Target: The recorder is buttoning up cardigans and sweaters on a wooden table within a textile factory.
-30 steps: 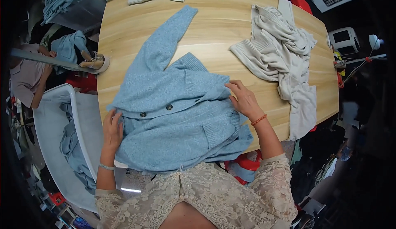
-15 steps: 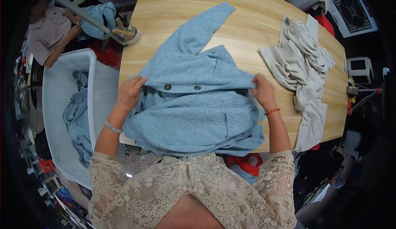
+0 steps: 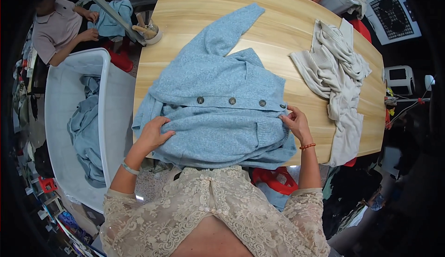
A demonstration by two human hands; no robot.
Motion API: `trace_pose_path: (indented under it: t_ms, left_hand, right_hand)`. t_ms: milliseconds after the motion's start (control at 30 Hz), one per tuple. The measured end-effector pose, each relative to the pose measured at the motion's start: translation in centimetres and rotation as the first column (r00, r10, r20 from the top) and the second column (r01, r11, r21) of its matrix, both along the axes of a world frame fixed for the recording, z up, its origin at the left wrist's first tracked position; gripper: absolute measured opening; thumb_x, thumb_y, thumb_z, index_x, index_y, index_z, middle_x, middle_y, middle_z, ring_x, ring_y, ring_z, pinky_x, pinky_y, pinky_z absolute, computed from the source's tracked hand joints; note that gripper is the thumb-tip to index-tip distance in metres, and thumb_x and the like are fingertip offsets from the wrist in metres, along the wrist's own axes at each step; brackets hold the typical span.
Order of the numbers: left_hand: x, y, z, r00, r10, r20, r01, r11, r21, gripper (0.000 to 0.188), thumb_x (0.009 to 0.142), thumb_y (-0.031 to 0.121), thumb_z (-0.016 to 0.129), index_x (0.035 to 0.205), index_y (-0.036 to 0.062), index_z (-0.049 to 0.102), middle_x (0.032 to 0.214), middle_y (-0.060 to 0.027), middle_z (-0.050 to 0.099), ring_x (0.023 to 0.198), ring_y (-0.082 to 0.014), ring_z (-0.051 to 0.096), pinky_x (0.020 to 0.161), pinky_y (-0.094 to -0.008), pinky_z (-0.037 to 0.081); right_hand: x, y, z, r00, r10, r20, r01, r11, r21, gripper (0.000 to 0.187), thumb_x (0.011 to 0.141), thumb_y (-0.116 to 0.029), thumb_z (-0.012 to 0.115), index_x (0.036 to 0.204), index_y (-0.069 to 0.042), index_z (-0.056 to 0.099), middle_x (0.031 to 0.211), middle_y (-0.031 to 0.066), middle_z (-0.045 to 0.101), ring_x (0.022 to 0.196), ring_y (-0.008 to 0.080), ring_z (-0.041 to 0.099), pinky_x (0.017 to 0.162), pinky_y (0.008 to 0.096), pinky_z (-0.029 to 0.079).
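A light blue knitted cardigan (image 3: 208,81) lies on the wooden table, one sleeve stretched toward the far side. Its far front panel is spread flat, with dark round buttons (image 3: 232,101) along the band; the near panel lies bunched below it. At the left end of the near panel, my left hand (image 3: 153,134) grips the knit, thumb on top and some fingertips hidden in the fabric. My right hand (image 3: 296,122) pinches the cardigan's edge at the right end of the button band, thumb and forefinger close together.
Beige knitwear (image 3: 336,81) lies on the table's right. A white bin (image 3: 104,118) holding blue garments stands at the left. Beyond it, another person (image 3: 58,30) handles blue knitwear. A container with wooden-handled tools (image 3: 150,32) sits at the table's far left edge.
The far panel has been laid down flatter, showing more buttons. My left hand has let go of its band and moved nearer me to the near panel; my right hand has come slightly nearer too.
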State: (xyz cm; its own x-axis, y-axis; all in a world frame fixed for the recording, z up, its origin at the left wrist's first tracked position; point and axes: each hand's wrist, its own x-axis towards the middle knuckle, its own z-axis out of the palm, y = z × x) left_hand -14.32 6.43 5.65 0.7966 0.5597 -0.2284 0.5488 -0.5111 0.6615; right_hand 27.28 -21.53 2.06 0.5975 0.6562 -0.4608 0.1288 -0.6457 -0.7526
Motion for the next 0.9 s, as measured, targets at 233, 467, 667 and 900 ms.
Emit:
trace_pose_path:
  t_ms: [233,467,667,900]
  left_hand:
    - [0.1,-1.0,0.7,0.984,-0.045,0.174,0.005,0.974,0.225,0.025,0.065,0.000,0.067,0.085,0.0029,0.052,0.096,-0.0155,0.056,0.093,-0.0353,0.055,0.077,-0.0413,0.045]
    - [-0.9,-0.7,-1.2,0.995,0.080,0.067,-0.018,0.766,-0.642,0.022,0.081,0.018,0.069,0.093,0.0056,0.056,0.126,-0.0118,0.051,0.106,-0.0167,0.050,0.092,-0.0281,0.038]
    - [0.1,-0.7,-1.7,0.950,0.305,0.067,-0.192,0.739,-0.645,0.022,0.079,0.018,0.071,0.089,0.0017,0.059,0.079,0.0029,0.053,0.076,-0.0069,0.047,0.072,-0.0229,0.041]
    - [0.8,-0.7,0.4,0.982,0.157,0.102,-0.095,0.887,-0.451,0.030,0.072,0.016,0.076,0.092,-0.0014,0.062,0.078,-0.0010,0.060,0.073,-0.0083,0.052,0.069,-0.0243,0.043]
  right_hand:
    - [-2.2,-1.7,1.3,0.992,0.081,-0.094,-0.078,0.996,0.035,0.055,0.072,-0.020,0.079,0.117,0.003,0.056,0.097,0.0096,0.057,0.080,0.0125,0.055,0.068,0.0259,0.048]
    - [-3.3,-1.8,1.7,0.991,0.124,-0.056,-0.126,0.991,-0.041,0.103,0.061,-0.026,0.085,0.145,-0.005,0.029,0.130,0.0207,0.048,0.093,0.0195,0.052,0.079,0.0287,0.047]
    - [-2.7,-0.8,-1.6,0.977,-0.211,-0.010,0.211,0.976,0.061,0.089,0.069,-0.032,0.083,0.136,0.005,0.038,0.123,0.0206,0.054,0.093,0.0185,0.062,0.080,0.0280,0.050]
    - [-2.6,-2.8,-0.3,0.903,-0.260,-0.343,0.310,0.945,0.100,0.052,0.073,-0.033,0.079,0.110,-0.002,0.059,0.083,0.0022,0.061,0.067,0.0093,0.056,0.057,0.0227,0.045]
